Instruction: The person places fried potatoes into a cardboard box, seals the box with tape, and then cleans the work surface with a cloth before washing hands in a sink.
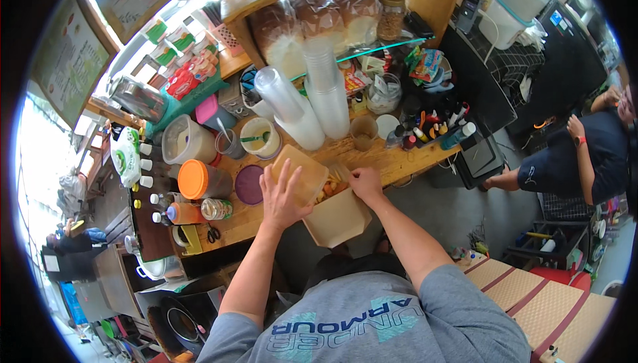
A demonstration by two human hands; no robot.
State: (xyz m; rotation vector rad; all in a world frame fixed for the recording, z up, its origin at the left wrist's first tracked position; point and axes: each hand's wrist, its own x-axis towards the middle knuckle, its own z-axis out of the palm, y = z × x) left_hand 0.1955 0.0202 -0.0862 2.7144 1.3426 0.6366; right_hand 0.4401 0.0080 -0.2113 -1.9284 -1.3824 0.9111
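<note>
A brown paper takeaway box (pixel 337 219) stands at the table's front edge, in front of my body. Its large flap (pixel 302 173) is raised on the left, and pieces of orange and yellow food (pixel 330 189) show inside. My left hand (pixel 282 195) lies against that flap with its fingers spread and the thumb near the box's rim. At the right end of the box, my right hand (pixel 367 185) is closed, pinching the edge beside a smaller flap. The fingertips of that hand are partly hidden.
Tall stacks of clear plastic cups (pixel 324 94) rise behind the box. To the left are an orange-lidded jar (pixel 193 180), a purple lid (pixel 250 185), a white tub (pixel 260 138) and scissors (pixel 212 233). Sauce bottles and markers (pixel 432 130) crowd the right. A person (pixel 571 157) is at far right.
</note>
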